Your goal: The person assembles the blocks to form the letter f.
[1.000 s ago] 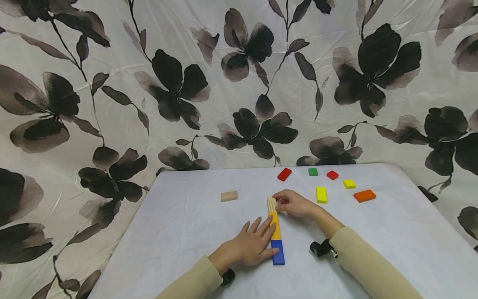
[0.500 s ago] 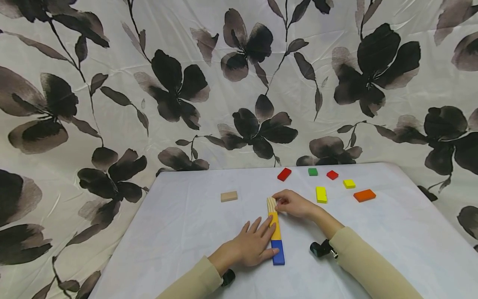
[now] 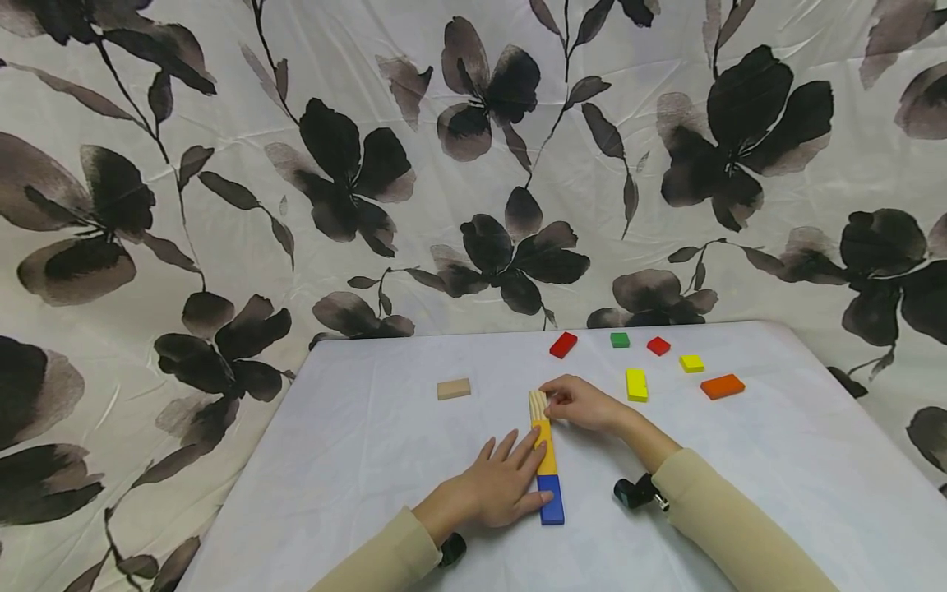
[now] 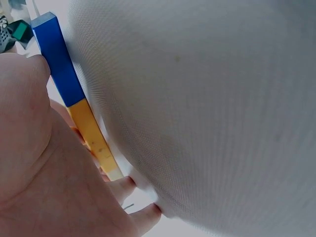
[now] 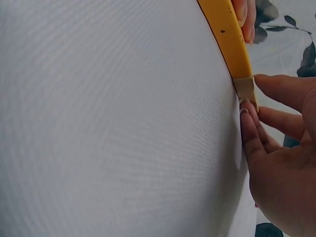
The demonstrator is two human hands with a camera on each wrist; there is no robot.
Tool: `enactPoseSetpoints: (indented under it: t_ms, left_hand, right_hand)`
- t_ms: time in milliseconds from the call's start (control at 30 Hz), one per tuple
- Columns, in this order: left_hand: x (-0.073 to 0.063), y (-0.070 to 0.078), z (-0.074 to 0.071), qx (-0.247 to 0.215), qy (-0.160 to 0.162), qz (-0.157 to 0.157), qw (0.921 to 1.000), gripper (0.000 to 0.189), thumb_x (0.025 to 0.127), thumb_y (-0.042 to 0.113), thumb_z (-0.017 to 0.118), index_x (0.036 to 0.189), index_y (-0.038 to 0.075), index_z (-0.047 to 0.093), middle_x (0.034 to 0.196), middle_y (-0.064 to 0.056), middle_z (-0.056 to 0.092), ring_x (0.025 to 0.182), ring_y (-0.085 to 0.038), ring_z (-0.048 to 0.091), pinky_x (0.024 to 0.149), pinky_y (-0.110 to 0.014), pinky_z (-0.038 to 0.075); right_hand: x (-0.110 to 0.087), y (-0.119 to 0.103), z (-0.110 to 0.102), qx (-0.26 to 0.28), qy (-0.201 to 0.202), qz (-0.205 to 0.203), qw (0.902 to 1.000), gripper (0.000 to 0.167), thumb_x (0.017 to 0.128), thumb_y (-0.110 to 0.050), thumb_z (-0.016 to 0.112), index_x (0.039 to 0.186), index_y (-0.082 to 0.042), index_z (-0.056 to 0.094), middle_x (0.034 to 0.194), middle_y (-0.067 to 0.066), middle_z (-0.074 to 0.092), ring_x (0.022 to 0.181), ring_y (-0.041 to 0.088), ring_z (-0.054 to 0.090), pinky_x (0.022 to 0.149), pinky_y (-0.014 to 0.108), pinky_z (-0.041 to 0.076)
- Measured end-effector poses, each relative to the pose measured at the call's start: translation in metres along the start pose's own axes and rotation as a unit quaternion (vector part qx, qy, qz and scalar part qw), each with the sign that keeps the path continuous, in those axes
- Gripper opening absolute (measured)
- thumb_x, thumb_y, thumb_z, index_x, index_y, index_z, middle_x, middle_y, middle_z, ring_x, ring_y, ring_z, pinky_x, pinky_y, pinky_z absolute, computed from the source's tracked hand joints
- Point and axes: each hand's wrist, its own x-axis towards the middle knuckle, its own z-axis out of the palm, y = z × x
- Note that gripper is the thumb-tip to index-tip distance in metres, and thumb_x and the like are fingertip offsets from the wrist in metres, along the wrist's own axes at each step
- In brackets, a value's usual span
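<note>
In the head view, three blocks lie end to end in a row: a blue block [image 3: 552,513] nearest, a yellow-orange block [image 3: 547,462] in the middle, and a pale wood-grain block [image 3: 538,404] at the far end. My left hand [image 3: 497,485] lies spread from the left, fingertips on the yellow-orange block and thumb across the blue one. From the right, my right hand [image 3: 584,403] holds the wood-grain block's far end with curled fingers. The right wrist view shows its thumb and fingertips against that block [image 5: 244,87], which meets the yellow-orange block flush.
A plain wooden block [image 3: 454,389] lies to the left. Farther back on the right are scattered blocks: red [image 3: 564,345], green [image 3: 620,340], a smaller red one [image 3: 658,347], yellow [image 3: 636,386], a smaller yellow one [image 3: 691,364] and orange [image 3: 722,387]. A floral cloth [image 3: 473,189] hangs behind the white table [image 3: 355,460].
</note>
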Motion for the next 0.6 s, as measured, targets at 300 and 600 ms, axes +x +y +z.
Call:
enactPoseSetpoints:
  t_ms: [300, 600]
  left_hand:
    - [0.0002, 0.0002, 0.0011, -0.001, 0.0, -0.002, 1.0, 0.081, 0.103, 0.07, 0.026, 0.166, 0.02, 0.017, 0.173, -0.002, 0.003, 0.157, -0.034, 0.011, 0.12, -0.062, 0.022]
    - [0.0004, -0.0002, 0.0014, 0.0, 0.0, -0.001, 1.0, 0.081, 0.103, 0.07, 0.027, 0.166, 0.02, 0.017, 0.173, -0.002, 0.003, 0.157, -0.034, 0.012, 0.12, -0.062, 0.022]
  right_hand:
    - [0.0003, 0.0015, 0.001, -0.007, 0.004, -0.005, 1.0, 0.045, 0.098, -0.014, 0.068, 0.139, 0.004, 0.058, 0.111, 0.01, 0.061, 0.098, 0.023, 0.053, 0.082, 0.033, 0.049]
    - [-0.0004, 0.0, 0.0006, -0.005, 0.004, -0.006, 1.0, 0.045, 0.098, -0.014, 0.067, 0.139, 0.004, 0.059, 0.116, 0.012, 0.061, 0.1, 0.024, 0.053, 0.083, 0.033, 0.049]
